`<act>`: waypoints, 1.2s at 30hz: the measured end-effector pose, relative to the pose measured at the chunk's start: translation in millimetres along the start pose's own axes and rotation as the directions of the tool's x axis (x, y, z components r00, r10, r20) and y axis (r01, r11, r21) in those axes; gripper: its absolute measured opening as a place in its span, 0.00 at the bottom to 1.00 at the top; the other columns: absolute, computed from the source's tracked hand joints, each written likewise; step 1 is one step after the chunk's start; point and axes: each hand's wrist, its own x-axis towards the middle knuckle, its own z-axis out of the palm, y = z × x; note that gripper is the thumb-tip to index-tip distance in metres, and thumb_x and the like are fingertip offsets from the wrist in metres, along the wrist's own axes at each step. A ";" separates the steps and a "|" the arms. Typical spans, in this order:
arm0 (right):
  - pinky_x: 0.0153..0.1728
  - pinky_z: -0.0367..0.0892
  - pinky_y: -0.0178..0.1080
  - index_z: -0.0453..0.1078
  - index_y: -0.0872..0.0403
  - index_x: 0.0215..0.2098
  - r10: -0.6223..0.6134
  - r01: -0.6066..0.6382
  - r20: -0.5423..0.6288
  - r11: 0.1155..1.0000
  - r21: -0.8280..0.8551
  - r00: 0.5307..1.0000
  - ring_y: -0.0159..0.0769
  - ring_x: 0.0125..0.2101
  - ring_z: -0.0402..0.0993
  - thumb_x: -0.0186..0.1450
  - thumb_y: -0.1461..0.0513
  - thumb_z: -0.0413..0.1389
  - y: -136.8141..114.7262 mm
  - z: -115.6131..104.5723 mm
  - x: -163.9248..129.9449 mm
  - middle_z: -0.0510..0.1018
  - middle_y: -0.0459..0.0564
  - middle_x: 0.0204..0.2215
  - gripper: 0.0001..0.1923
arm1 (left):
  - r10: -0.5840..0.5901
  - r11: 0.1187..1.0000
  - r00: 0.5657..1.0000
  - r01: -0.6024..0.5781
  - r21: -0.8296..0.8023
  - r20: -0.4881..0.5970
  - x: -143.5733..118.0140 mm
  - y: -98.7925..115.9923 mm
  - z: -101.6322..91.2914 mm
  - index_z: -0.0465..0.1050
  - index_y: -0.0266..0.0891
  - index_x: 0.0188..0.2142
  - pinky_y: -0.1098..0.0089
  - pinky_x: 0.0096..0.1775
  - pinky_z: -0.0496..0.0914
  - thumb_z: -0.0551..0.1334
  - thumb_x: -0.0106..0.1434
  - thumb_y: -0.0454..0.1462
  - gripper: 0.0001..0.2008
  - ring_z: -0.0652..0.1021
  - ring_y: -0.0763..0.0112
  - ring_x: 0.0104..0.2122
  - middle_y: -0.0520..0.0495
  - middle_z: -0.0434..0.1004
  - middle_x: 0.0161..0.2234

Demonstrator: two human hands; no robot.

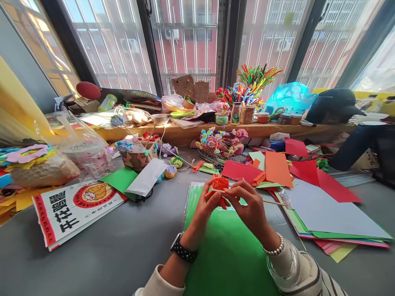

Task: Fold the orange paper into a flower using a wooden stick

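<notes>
My left hand [204,207] is closed around an orange folded-paper flower [220,183], held above the green sheet [231,255] on the table. In my right hand [252,207], thumb and fingers pinch a thin wooden stick [273,202]. One end of the stick lies against the flower, near my left thumb; the other end points out to the right. My fingers cover part of the flower, so its lower folds are hidden.
Right of my hands lies a stack of coloured paper [336,209], with red sheets [335,185] and an orange sheet [277,168] behind. A printed paper bag [83,209] lies at left. Small crocheted flowers [211,142] and a pot of pipe cleaners [247,114] stand toward the window.
</notes>
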 end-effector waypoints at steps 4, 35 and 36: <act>0.23 0.63 0.31 0.67 0.54 0.26 -0.022 0.024 0.063 0.999 -0.033 0.998 0.28 0.25 0.65 0.60 0.65 0.52 1.6 2.3 -0.3 0.66 0.46 0.26 0.05 | -0.067 0.997 0.996 0.069 0.036 -0.057 1.5 2.8 -1.4 0.59 0.39 0.45 0.73 0.26 0.65 0.62 0.52 0.44 0.23 0.72 0.76 0.21 0.51 0.71 0.27; 0.23 0.63 0.32 0.66 0.53 0.25 -0.001 0.001 0.052 1.000 0.009 0.999 0.29 0.26 0.65 0.60 0.66 0.52 1.3 -2.4 0.6 0.66 0.46 0.26 0.06 | 0.001 0.930 0.998 -0.022 0.366 0.059 4.8 5.6 -15.8 0.55 0.44 0.49 0.71 0.30 0.68 0.65 0.49 0.39 0.29 0.73 0.72 0.29 0.47 0.69 0.39; 0.23 0.63 0.32 0.66 0.53 0.25 0.007 -0.007 0.045 1.000 -0.008 0.999 0.29 0.26 0.65 0.60 0.66 0.52 2.5 -2.6 0.7 0.66 0.46 0.26 0.06 | 0.088 0.889 0.996 -0.078 0.452 0.000 4.8 5.3 -17.4 0.57 0.45 0.49 0.71 0.31 0.67 0.66 0.48 0.39 0.29 0.73 0.70 0.33 0.46 0.67 0.40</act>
